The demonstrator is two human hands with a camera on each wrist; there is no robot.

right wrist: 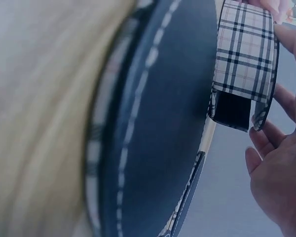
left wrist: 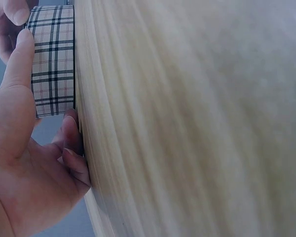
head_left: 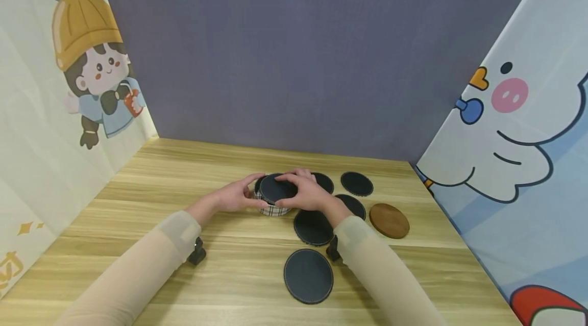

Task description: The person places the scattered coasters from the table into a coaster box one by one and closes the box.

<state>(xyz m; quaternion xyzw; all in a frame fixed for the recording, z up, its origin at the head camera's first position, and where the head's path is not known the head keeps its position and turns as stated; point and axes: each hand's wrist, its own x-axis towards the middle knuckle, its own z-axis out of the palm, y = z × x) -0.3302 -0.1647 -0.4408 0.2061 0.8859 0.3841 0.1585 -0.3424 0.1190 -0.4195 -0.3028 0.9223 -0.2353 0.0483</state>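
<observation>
A round coaster holder (head_left: 274, 210) with a plaid wall stands on the table; the right wrist view shows a gap in its side (right wrist: 232, 109). My left hand (head_left: 233, 196) grips the holder from the left, thumb along the wall near the top edge in the left wrist view and fingers curled round its far side. Over the holder's open top lies a black round coaster (head_left: 277, 189). My right hand (head_left: 309, 191) holds that coaster by its right edge, thumb at the near side and fingers at the far side. Inside the holder is mostly hidden.
Several black stitched coasters lie to the right: one nearest me (head_left: 308, 276), one beside the right wrist (head_left: 314, 229), one at the back (head_left: 357, 183). A brown wooden disc (head_left: 389, 220) lies at the far right. A grey-blue panel (head_left: 275, 60) closes off the table's back.
</observation>
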